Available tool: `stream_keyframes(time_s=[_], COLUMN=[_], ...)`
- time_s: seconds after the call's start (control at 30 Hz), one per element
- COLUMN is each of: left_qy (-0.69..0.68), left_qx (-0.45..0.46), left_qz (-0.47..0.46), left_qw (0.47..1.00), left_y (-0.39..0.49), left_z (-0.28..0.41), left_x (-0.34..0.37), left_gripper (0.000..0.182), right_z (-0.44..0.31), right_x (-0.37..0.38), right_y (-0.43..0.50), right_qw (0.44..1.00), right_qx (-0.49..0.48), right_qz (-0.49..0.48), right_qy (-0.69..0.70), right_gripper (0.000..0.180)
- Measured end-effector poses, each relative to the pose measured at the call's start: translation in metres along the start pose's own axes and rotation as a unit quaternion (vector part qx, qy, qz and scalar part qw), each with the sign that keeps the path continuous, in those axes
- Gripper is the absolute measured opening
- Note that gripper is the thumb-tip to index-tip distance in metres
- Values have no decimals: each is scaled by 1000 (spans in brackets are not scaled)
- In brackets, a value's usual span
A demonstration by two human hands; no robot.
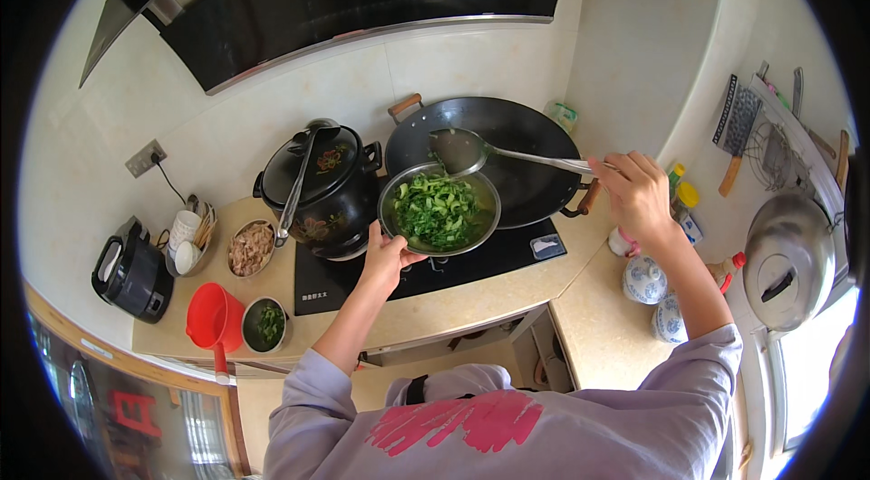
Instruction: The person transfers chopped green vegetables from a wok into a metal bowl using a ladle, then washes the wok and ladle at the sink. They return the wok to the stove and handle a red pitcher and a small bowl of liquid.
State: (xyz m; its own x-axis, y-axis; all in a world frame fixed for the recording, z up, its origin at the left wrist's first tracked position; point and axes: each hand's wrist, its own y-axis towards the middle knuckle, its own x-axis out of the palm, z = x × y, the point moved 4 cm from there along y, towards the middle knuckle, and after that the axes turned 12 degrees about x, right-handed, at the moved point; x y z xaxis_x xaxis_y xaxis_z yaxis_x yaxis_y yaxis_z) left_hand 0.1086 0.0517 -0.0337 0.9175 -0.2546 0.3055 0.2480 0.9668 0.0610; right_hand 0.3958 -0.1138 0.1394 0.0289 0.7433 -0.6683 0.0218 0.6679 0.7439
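Observation:
My left hand (389, 254) grips the near-left rim of a round metal bowl (496, 213). Chopped green leafy vegetables (438, 208) with pale stem pieces fill the bowl, which is held over the near-left edge of a large black wok (537, 187). Around the end of a long metal handle, my right hand (633, 191) is closed. That handle belongs to a wok ladle (461, 148), whose head hangs over the wok and meets or overlaps the bowl's far rim. The part of the wok behind the bowl is hidden.
Left of the wok stands a lidded black pot (319, 194) with a metal ladle (299, 184) across its lid. A bowl of sliced meat (251, 249), a red plastic dipper (214, 317) and a bowl of greens (266, 325) sit farther left. Blue-and-white jars (644, 280) stand at right.

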Motion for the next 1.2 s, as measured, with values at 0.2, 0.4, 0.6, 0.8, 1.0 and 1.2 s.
stream_keyframes(time_s=[0.2,0.4,0.6,0.8,1.0,1.2], left_qy=[3,-4,-1,21,15,21], left_qx=[4,-9,0,-7,-5,-6], left_qz=[-1,-35,-38,-29,-35,-14], left_qw=[1000,999,999,999,999,1000], left_y=[-1,-8,-20,-22,-22,-25], left_z=[-4,0,8,10,12,17], left_x=[-8,-23,-30,-28,-25,-20], left_gripper=[38,46,44,46,48,47], right_z=[37,58,9,-17,5,22], right_x=[29,85,174,237,242,246], right_y=[6,25,31,45,68,55], right_qw=[936,893,870,873,891,876], right_qx=[292,213,109,284,257,210], right_qz=[-170,-395,-478,-391,-358,-433], right_qy=[95,31,48,68,105,-33], right_gripper=[31,24,19,29,27,26])
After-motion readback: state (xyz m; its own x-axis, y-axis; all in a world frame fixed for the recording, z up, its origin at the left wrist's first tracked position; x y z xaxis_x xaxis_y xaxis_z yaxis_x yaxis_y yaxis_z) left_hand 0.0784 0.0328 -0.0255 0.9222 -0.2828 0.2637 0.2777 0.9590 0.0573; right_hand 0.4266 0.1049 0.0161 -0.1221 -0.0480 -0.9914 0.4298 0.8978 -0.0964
